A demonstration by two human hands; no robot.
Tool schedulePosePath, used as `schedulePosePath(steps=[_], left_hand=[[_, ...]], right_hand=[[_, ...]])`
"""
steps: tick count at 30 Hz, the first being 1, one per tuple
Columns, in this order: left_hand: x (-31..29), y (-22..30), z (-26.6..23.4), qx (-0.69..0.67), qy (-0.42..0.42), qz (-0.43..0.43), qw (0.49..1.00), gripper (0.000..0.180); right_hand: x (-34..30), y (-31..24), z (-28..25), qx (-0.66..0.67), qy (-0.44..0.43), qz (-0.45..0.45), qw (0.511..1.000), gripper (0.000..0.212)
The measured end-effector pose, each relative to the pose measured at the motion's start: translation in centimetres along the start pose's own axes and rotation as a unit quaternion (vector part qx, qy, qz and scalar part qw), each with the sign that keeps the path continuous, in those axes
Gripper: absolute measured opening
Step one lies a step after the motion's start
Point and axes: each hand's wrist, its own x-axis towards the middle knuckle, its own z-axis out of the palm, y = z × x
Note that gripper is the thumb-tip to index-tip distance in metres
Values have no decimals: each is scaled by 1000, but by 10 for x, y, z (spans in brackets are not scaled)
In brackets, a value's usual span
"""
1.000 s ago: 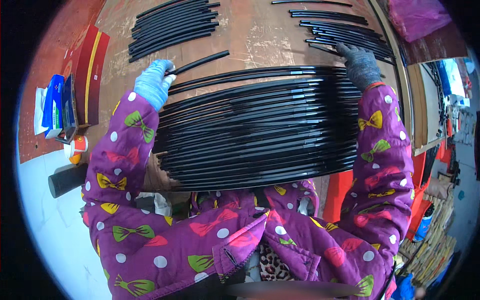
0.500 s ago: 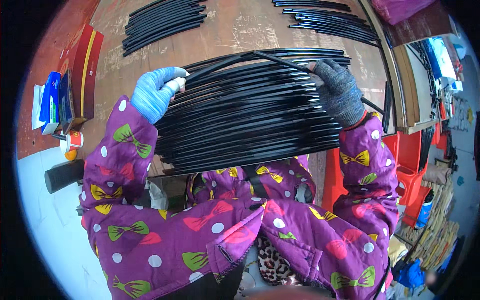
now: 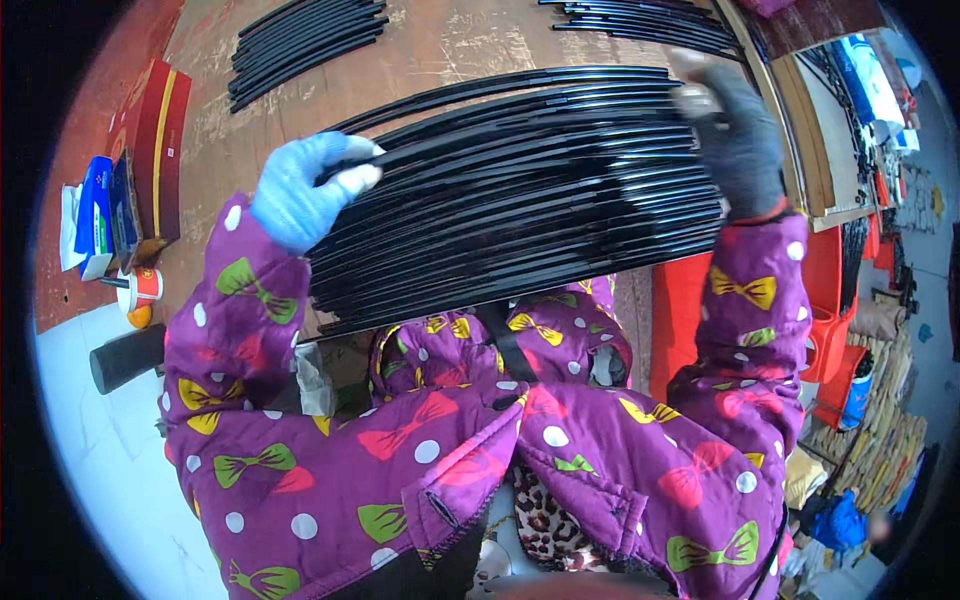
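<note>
A wide layer of thin, glossy black tubes (image 3: 510,205) lies side by side on the worktable in front of me. My left hand (image 3: 305,190), in a light blue knitted glove with pale fingertips, is closed at the layer's left side. Its thumb and fingers pinch the end of a black tube (image 3: 430,143). Over at the far right end of the layer is my right hand (image 3: 735,140), in a dark grey glove. Motion smears its fingers, so what they hold, if anything, does not show.
More black tubes lie at the table's far left (image 3: 305,42) and far right (image 3: 650,25). Red boxes (image 3: 160,150), a blue packet (image 3: 96,210) and a paper cup (image 3: 142,287) stand at left. Red plastic stools (image 3: 685,310) are at right.
My right hand has moved right and away from me, toward the tubes' far right end. The bent tube that arched between both hands no longer shows that arch. My left hand has barely moved.
</note>
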Motion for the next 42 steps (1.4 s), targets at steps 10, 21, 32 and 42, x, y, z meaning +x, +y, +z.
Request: schedulePosePath(steps=[10, 21, 32, 42], left_hand=[[-2, -2, 20, 10, 4, 12, 1000, 18], [4, 24, 47, 50, -30, 85, 995, 19], [-21, -28, 14, -9, -29, -131, 991, 19], [-34, -27, 4, -3, 9, -31, 999, 13]], right_hand=[[-55, 13, 14, 162, 85, 251, 951, 24], [-46, -72, 49, 488, -93, 340, 799, 10], [-73, -4, 21, 556, 74, 387, 732, 10], [-75, -2, 28, 499, 79, 415, 756, 14]])
